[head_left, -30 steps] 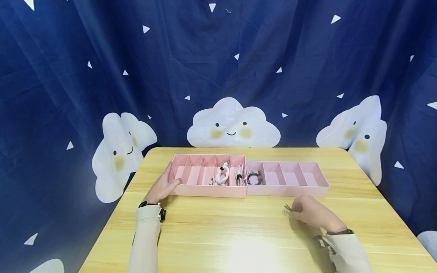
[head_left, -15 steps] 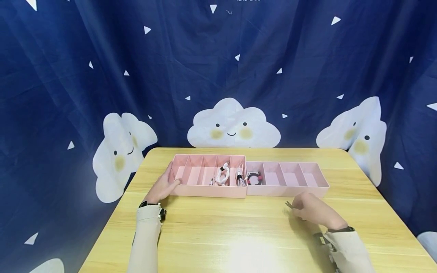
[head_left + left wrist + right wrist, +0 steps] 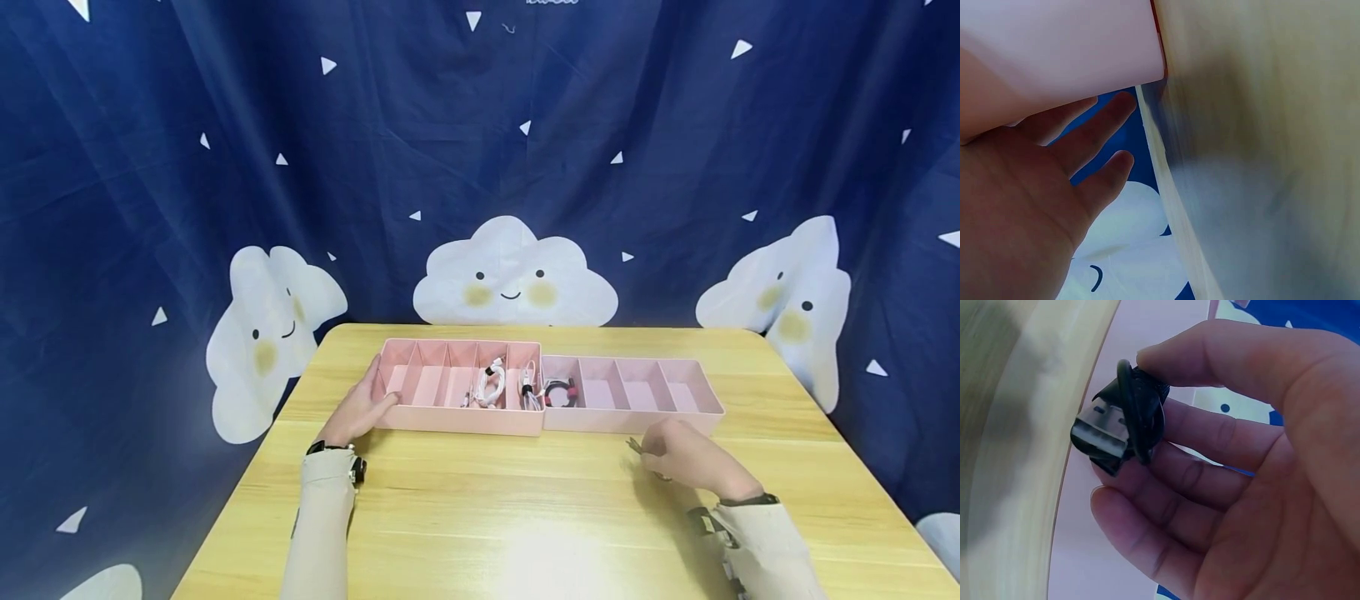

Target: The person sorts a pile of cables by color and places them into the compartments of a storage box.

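My left hand (image 3: pixel 356 415) holds the near left corner of a pink divided box (image 3: pixel 457 420), thumb over its front rim and fingers along the end wall. In the left wrist view several fingers (image 3: pixel 1094 134) spread past the box's edge. My right hand (image 3: pixel 693 458) pinches a coiled black USB cable (image 3: pixel 1141 406) between thumb and fingers, just in front of a paler pink divided box (image 3: pixel 630 421). The metal plug (image 3: pixel 1104 430) points away from the palm. In the head view most of this cable is hidden by the hand.
White cables (image 3: pixel 500 385) lie coiled in the left box's right-hand compartments. A dark cable with a red strap (image 3: pixel 572 391) sits in the pale box's leftmost compartment. Both boxes stand end to end on a wooden table (image 3: pixel 450 500), before a blue cloud-patterned curtain (image 3: pixel 480 125).
My right hand has risen slightly towards the pale box with the cable in it. My left hand stays at the box corner, and the head view has tilted a little.
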Tool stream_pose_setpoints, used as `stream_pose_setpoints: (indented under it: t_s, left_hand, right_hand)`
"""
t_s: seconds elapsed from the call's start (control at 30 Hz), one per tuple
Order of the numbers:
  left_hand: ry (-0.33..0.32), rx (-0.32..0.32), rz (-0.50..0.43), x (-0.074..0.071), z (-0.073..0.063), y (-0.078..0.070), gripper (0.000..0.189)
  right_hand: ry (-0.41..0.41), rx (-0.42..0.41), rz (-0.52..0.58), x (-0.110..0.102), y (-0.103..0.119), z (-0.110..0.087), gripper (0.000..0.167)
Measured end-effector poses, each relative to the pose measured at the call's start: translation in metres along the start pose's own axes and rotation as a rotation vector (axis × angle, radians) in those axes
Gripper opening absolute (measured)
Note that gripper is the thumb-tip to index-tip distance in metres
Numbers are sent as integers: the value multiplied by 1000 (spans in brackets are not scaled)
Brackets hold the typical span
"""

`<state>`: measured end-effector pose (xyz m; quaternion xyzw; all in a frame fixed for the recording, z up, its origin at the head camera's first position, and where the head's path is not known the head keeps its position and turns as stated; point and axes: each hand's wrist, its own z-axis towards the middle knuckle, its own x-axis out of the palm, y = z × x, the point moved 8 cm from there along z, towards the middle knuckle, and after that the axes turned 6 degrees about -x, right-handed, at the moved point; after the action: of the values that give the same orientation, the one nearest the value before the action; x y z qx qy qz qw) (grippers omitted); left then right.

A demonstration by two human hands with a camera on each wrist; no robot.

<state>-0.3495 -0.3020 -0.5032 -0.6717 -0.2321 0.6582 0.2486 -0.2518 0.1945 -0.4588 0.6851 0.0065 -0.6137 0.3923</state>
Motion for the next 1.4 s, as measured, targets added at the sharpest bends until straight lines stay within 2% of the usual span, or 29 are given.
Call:
stream_pose_setpoints:
  t_s: [0.27, 0.53, 0.77, 1.0, 1.4]
  left_hand:
    - [-16, 28, -20, -1, -1, -1, 96]
    - [-2, 6, -34, 0, -1, -1, 97]
    - [-8, 7, -18, 0, 0, 1, 96]
    - [-18, 30, 7, 0, 1, 0, 95]
    - [-22, 28, -12, 1, 1, 1, 96]
  right_hand:
    - [1, 13, -5, -2, -1, 2, 17]
    - [10, 24, -7, -7, -2, 5, 29]
    - [-2, -1, -15, -11, 4, 6, 26]
    - [4, 13, -15, -13, 2, 7, 27]
    - [-15, 8, -19, -15, 3, 8, 33]
